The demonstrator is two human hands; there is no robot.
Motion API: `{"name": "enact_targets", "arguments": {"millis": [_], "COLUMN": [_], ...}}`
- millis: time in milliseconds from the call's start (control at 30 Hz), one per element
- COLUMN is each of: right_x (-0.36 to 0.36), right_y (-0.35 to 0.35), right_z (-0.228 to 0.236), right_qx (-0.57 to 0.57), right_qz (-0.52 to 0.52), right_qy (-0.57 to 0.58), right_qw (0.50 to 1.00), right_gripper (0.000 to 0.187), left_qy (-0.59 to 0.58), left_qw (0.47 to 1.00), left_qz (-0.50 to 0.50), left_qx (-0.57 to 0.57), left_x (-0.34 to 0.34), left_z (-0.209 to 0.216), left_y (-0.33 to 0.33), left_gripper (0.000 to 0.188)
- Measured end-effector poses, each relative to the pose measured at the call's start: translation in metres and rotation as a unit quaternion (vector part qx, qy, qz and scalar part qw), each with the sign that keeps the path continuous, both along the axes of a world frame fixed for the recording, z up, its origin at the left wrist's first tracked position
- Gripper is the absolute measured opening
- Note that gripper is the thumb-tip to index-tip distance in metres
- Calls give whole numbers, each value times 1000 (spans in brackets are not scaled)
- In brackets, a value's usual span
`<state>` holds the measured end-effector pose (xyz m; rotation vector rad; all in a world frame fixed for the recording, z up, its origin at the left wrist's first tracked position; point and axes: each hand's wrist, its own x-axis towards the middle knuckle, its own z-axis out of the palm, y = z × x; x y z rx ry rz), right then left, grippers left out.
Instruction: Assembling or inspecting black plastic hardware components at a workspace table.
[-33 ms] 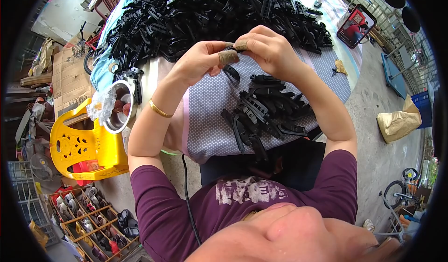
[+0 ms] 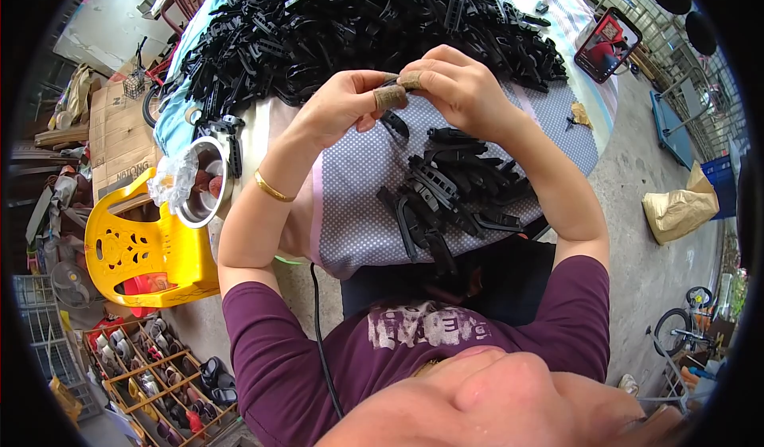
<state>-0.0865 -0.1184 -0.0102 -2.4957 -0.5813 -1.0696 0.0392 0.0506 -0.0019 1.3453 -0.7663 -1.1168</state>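
Above the near part of the table, my left hand point(image 2: 344, 106) and my right hand point(image 2: 460, 89) meet fingertip to fingertip. Both are closed on a small black plastic part point(image 2: 390, 84), mostly hidden by the fingers. Brownish tape wraps a digit on each hand. Just below the left fingers shows a curved black piece point(image 2: 395, 124); whether it joins the held part I cannot tell. A small heap of slotted black plastic pieces point(image 2: 446, 178) lies between my forearms. Beyond my hands spreads a large pile of similar black parts point(image 2: 334, 29).
The table point(image 2: 350, 208) has a patterned cloth. A phone point(image 2: 607, 45) stands at its right edge. On the left, a metal bowl point(image 2: 216, 200) with reddish round things and a plastic bag sits by a yellow chair point(image 2: 119, 240). A black cable point(image 2: 318, 327) hangs beside me.
My right fingers have shifted very slightly left, covering more of the held part. Everything else stays where it was.
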Motion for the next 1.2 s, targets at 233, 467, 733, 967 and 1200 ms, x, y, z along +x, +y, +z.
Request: {"name": "enact_targets", "arguments": {"millis": [233, 467, 733, 967, 1200], "right_x": [-1, -11, -10, -17, -14], "right_y": [0, -6, -32, -58, -26], "right_z": [7, 13, 20, 15, 18], "right_qx": [52, 103, 309, -52, 53], "right_qz": [-1, -14, 122, -285, -161], "right_qy": [-11, 209, 274, 352, 314], "right_qw": [999, 972, 902, 890, 934], "right_gripper": [34, 34, 38, 36, 32], "left_qy": [-216, -548, -386, -503, -715], "left_qw": [975, 826, 919, 842, 667], "left_qz": [44, 85, 26, -146, 79], "left_qx": [35, -106, -72, -127, 193], "left_x": [-12, -21, -31, -59, 8], "left_z": [7, 4, 6, 7, 22], "left_y": [-2, -1, 1, 2, 30], "left_gripper": [29, 29, 30, 51, 26]}}
